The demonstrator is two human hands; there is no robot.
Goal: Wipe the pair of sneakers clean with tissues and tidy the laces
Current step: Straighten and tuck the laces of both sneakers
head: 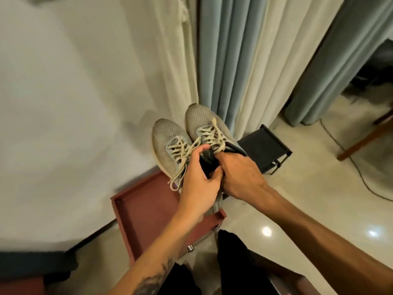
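Two grey mesh sneakers with cream laces are held side by side in the air, toes pointing away from me. The left sneaker (168, 141) has loose lace ends hanging down. My left hand (198, 179) grips its dark collar, thumb over the tongue. The right sneaker (204, 122) is held by my right hand (240, 173), whose fingers curl into its dark opening. The heels of both shoes are hidden behind my hands. No tissue is in view.
A red-brown tray-like box (146, 207) lies on the floor below the shoes. A black folding stool (265, 145) stands to the right, by blue and cream curtains (229, 60). A cable (344, 150) runs across the glossy tile floor; a wooden leg (368, 141) is at far right.
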